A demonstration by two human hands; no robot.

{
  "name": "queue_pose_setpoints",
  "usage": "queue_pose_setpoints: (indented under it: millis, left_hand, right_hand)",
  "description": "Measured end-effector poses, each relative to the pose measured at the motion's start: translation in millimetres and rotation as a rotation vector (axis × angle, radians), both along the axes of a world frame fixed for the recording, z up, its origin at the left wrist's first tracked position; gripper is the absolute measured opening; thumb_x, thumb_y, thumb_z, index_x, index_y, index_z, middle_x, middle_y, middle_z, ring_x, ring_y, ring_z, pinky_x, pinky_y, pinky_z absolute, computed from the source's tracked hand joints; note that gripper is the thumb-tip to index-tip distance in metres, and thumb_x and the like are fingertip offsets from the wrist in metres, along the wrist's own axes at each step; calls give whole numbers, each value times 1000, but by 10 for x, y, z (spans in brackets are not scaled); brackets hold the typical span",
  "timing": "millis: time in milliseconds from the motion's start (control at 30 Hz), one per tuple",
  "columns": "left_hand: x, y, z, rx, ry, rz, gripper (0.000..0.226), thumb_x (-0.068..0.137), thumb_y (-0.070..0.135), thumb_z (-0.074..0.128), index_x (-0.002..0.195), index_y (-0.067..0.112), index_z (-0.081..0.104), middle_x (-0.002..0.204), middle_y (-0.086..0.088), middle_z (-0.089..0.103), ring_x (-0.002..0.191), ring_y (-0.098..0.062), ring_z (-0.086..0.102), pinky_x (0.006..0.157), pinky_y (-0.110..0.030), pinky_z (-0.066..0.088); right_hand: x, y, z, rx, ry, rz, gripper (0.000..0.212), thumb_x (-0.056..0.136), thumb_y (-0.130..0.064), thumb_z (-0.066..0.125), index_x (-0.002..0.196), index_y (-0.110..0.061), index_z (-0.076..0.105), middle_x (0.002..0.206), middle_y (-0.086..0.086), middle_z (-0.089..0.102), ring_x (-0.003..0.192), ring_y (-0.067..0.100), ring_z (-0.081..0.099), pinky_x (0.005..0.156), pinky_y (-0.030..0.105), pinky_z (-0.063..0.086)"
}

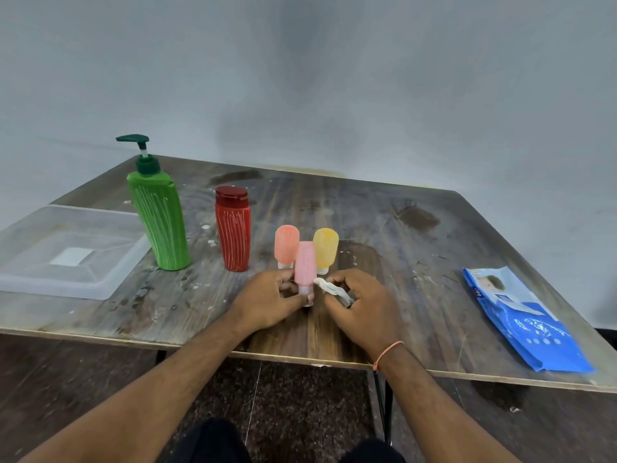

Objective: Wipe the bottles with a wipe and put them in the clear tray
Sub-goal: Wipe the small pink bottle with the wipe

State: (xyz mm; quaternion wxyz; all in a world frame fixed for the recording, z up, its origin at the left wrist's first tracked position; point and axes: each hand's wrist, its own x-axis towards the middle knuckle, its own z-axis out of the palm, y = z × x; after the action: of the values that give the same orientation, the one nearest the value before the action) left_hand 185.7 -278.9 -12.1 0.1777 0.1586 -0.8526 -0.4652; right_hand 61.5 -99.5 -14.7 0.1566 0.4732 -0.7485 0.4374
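Observation:
My left hand (273, 300) grips the lower end of a small pink bottle (304, 265), which stands cap down near the table's front edge. Just right of that bottle my right hand (362, 304) holds a crumpled white wipe (329, 288). Behind stand a salmon-coloured small bottle (286, 243) and a yellow small bottle (326, 248), both cap down. Further left are a red bottle (233, 228) and a tall green pump bottle (158, 212), both streaked with white marks. The clear tray (26, 279) lies at the table's left side with no bottle in it.
A blue pack of wipes (524, 322) lies flat at the right side of the wooden table (400, 228). The tabletop is stained and speckled with white spots. A grey wall rises behind the table's far edge.

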Motion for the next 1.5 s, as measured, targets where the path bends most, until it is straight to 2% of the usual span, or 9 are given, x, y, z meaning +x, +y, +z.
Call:
queue_pose_setpoints:
  millis: [100, 200, 367, 533, 667, 800, 1100, 1433, 1500]
  left_hand:
    - [-10, -12, -23, -27, -4, 1, 39, 85, 33, 84, 123, 30, 75, 99, 19, 79, 96, 3, 74, 97, -42, 59]
    - [-24, -11, -29, -53, 0, 2, 33, 85, 34, 84, 116, 40, 75, 98, 21, 79, 95, 5, 73, 96, -41, 59]
    - [-32, -23, -29, -51, -6, -11, 35, 86, 34, 84, 121, 34, 76, 101, 22, 79, 98, 8, 72, 98, -37, 59]
    - [-32, -39, -42, -65, -27, -9, 42, 83, 39, 86, 124, 34, 75, 100, 21, 79, 97, 6, 72, 95, -41, 60]
    - [-24, -21, -34, -88, -33, 6, 37, 85, 41, 84, 121, 36, 75, 98, 24, 78, 95, 9, 71, 95, -36, 59]
    - [-28, -17, -25, -78, -41, 5, 37, 86, 39, 84, 121, 37, 75, 100, 25, 78, 96, 12, 70, 97, -32, 58]
    - [-41, -32, -51, -84, -32, 12, 37, 82, 48, 85, 116, 37, 78, 97, 26, 78, 95, 8, 71, 95, -40, 59]
    - [-50, -38, -71, -50, -25, -3, 44, 77, 54, 84, 118, 39, 77, 101, 24, 78, 98, 5, 73, 97, -43, 59]
    - [-56, -34, -69, -53, -36, 0, 41, 79, 49, 85, 118, 38, 78, 97, 23, 79, 95, 6, 73, 96, -42, 59]
  right_hand:
    - [-14, -4, -38, -39, -2, -28, 16, 88, -25, 80, 103, -26, 77, 98, -17, 72, 87, 1, 65, 75, 19, 51]
    - [-28, -9, -47, -36, 35, -52, 18, 90, -25, 79, 107, -23, 78, 101, -12, 75, 88, 4, 66, 76, 23, 55]
    - [-46, -49, -82, 33, 139, 64, 22, 93, -25, 76, 113, -20, 81, 111, -8, 77, 99, 9, 71, 84, 28, 58]
    - [-37, -62, -108, 63, 201, 33, 16, 92, -23, 76, 106, -20, 81, 102, -6, 76, 88, 12, 70, 73, 33, 58]
    - [-23, -56, -84, 22, 174, 7, 25, 95, -31, 65, 110, -19, 82, 106, -5, 77, 92, 11, 71, 78, 29, 59]
    - [-20, -37, -76, 40, 195, 39, 25, 97, -29, 68, 114, -19, 82, 110, -6, 78, 97, 10, 71, 83, 27, 58]
    - [-27, -48, -101, 14, 217, -9, 22, 91, -15, 82, 113, -16, 83, 107, -4, 77, 93, 13, 71, 80, 27, 58]
    - [-9, -57, -101, 23, 276, 3, 23, 89, -10, 83, 112, -15, 83, 105, -3, 75, 93, 14, 70, 80, 25, 56]
    - [2, -53, -97, 35, 284, 23, 21, 90, -13, 82, 111, -16, 83, 104, -4, 75, 92, 14, 70, 79, 26, 56]
